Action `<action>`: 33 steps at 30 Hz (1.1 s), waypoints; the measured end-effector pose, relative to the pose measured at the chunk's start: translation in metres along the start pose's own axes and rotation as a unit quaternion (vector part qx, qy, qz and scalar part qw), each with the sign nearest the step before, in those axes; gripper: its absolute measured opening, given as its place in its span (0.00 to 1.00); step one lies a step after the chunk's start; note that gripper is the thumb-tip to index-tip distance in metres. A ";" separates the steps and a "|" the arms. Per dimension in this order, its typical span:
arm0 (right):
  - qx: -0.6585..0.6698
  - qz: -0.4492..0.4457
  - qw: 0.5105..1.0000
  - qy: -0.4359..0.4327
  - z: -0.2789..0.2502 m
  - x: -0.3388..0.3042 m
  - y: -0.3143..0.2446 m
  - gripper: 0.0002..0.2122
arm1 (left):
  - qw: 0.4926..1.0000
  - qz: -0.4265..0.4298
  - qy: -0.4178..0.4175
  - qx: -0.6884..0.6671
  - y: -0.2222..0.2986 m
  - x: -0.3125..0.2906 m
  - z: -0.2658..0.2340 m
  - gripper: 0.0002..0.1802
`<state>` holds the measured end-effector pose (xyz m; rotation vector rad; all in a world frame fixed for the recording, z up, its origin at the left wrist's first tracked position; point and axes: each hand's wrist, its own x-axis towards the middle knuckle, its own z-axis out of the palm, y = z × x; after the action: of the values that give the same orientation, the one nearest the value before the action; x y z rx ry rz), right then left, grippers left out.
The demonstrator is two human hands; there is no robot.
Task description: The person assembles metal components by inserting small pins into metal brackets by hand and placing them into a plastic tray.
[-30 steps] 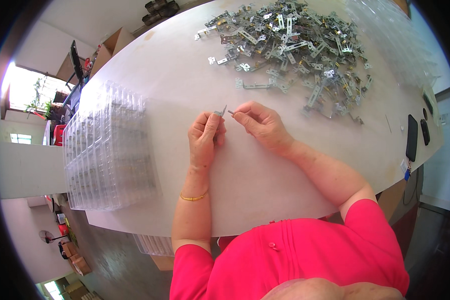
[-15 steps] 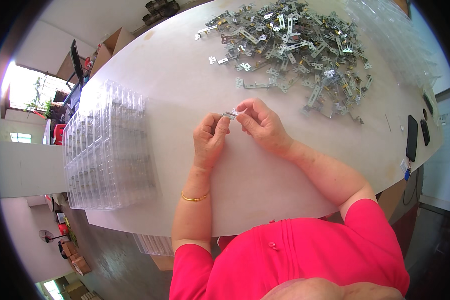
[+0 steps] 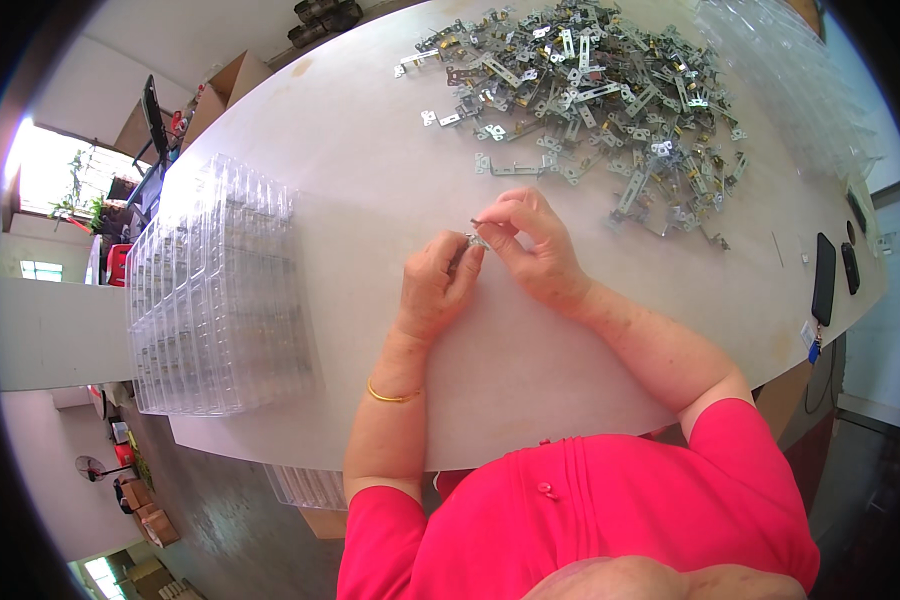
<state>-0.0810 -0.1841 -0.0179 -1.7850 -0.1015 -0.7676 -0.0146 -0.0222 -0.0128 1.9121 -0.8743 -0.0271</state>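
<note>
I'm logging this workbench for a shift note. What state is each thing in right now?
left hand: fingers closed on a small metal part
right hand: pinching the same part from the other side
pile of metal brackets: loose, scattered in a heap on the white table
clear plastic trays: stacked at the table's left edge
dark phone: lying flat near the right edge

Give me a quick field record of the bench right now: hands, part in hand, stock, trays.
left hand: fingertips pinch a small metal part
right hand: grips the same part from the other side
metal part: held just above the white table
loose stock: pile of metal brackets beyond the hands
trays: clear plastic trays stacked at the person's left
other: dark phone near the right edge
</note>
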 end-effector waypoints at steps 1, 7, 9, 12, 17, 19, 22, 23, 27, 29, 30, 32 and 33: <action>0.001 0.000 1.000 -0.001 0.001 0.001 -0.001 0.05 | 1.000 0.008 -0.005 -0.004 0.000 -0.001 0.000 0.08; 0.126 0.128 0.983 0.038 0.003 0.000 0.004 0.03 | 0.934 -0.209 0.005 -0.290 0.004 0.003 -0.010 0.14; 0.129 0.182 0.975 -0.002 0.002 0.000 -0.001 0.04 | 0.917 -0.228 0.014 -0.328 0.002 0.005 -0.014 0.16; 0.108 0.203 0.972 -0.035 0.000 0.001 -0.007 0.05 | 0.893 -0.235 0.012 -0.382 0.002 0.006 -0.017 0.16; 0.098 0.208 0.972 -0.047 0.001 0.001 -0.007 0.06 | 0.886 -0.223 -0.004 -0.406 0.000 0.006 -0.016 0.16; 0.092 0.207 0.973 -0.049 0.001 0.001 -0.006 0.06 | 0.887 -0.223 -0.005 -0.405 -0.002 0.005 -0.015 0.16; 0.094 0.206 0.973 -0.047 0.001 0.001 -0.005 0.05 | 0.892 -0.228 -0.004 -0.390 0.000 0.005 -0.016 0.16; 0.098 0.207 0.972 -0.047 0.001 0.000 -0.004 0.05 | 0.896 -0.235 -0.001 -0.376 0.002 0.005 -0.016 0.16; 0.079 0.223 0.969 -0.067 -0.002 0.000 -0.005 0.06 | 0.904 -0.227 -0.007 -0.362 0.000 0.004 -0.015 0.15; 0.080 0.211 0.973 -0.056 0.000 0.000 -0.003 0.05 | 0.917 -0.204 -0.007 -0.343 -0.001 0.004 -0.015 0.15; 0.081 0.200 0.975 -0.046 0.001 0.000 -0.003 0.05 | 0.917 -0.203 -0.008 -0.344 -0.002 0.003 -0.015 0.15; 0.079 0.197 0.976 -0.045 0.000 0.001 -0.006 0.05 | 0.944 -0.171 -0.027 -0.280 -0.005 0.002 -0.014 0.14; 0.078 0.194 0.977 -0.046 0.000 0.002 -0.008 0.05 | 0.944 -0.172 -0.027 -0.280 -0.003 0.002 -0.014 0.14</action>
<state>-0.0833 -0.1817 -0.0104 -1.6230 0.1218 -0.3855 -0.0063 -0.0117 -0.0079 1.5016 -0.4843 -0.4891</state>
